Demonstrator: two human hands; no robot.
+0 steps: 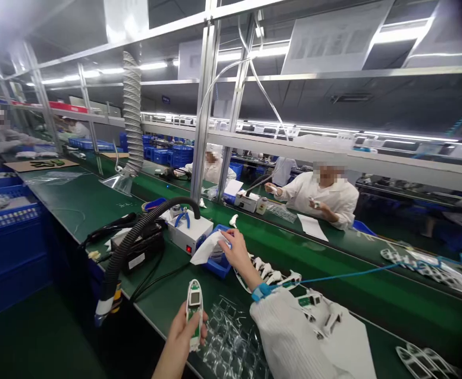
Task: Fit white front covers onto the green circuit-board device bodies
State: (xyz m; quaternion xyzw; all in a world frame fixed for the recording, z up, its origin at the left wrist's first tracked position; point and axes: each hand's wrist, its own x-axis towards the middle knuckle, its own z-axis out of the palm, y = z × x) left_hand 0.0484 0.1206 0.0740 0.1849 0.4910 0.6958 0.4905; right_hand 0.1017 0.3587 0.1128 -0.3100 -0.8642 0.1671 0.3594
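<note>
White ribbed sleeve point(294, 331), blue wristband point(261, 292)

At seven o'clock we see a smooth plastic casing point(195, 306), at six glossy clear plastic pieces point(231, 345), at eight a ribbed matt hose point(130, 242), at eleven a shiny metal post point(204, 105).

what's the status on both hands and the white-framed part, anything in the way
Left hand gripping white-framed part, green board showing. Right hand on white sheet at blue bin. Sheet partly blocks view into bin.
</note>
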